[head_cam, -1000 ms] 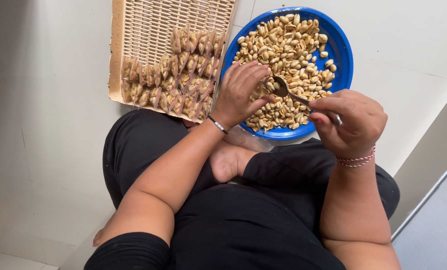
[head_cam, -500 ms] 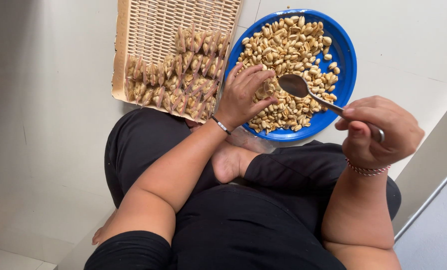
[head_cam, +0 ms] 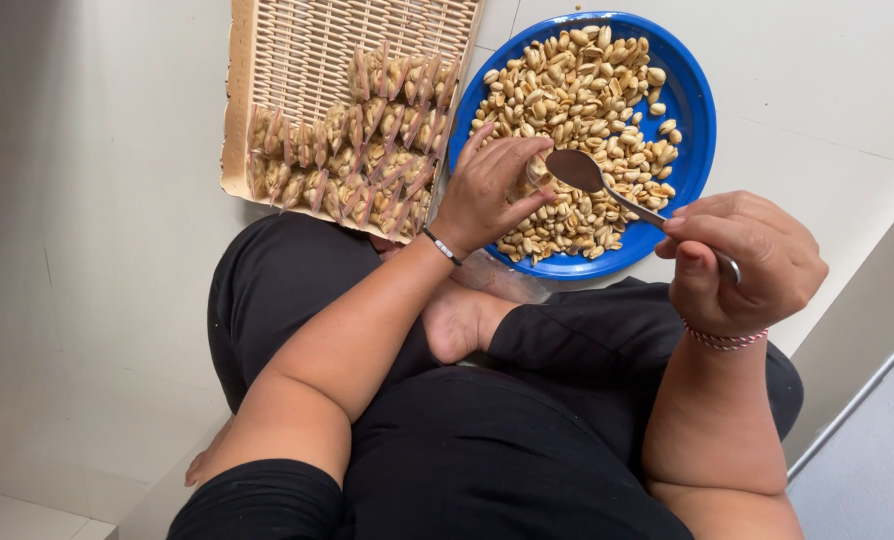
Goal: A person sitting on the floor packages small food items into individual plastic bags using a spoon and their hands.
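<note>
Head view: spoon [head_cam: 607, 190] is in the right hand [head_cam: 742, 262], handle pinched at the fingers, bowl sticking out toward 10 o'clock from that hand and hovering over the peanuts [head_cam: 577, 120]. Spoon bowl sits just beside the left hand's [head_cam: 485, 195] fingertips, at 3 o'clock of them.

Spoon: metal, bowl looks empty, slim handle mostly hidden in the fist.

Blue plate [head_cam: 689, 95] at 12 o'clock of both hands, heaped with pale roasted peanuts. Woven tray [head_cam: 297, 50] at 9 o'clock of the plate, touching or nearly touching it; rows of small filled packets [head_cam: 352, 150] in its near half.

Left hand: fingers curled narrow around something small over the plate's near-left edge; can't tell what, likely a small clear packet. Thin band on the wrist, forearm reaching out from 7 o'clock.

Right hand: closed fist on the spoon handle, knuckles up, red-white thread on the wrist, held above the plate's 5 o'clock rim.

Person sits cross-legged on the floor, black clothes.
</note>
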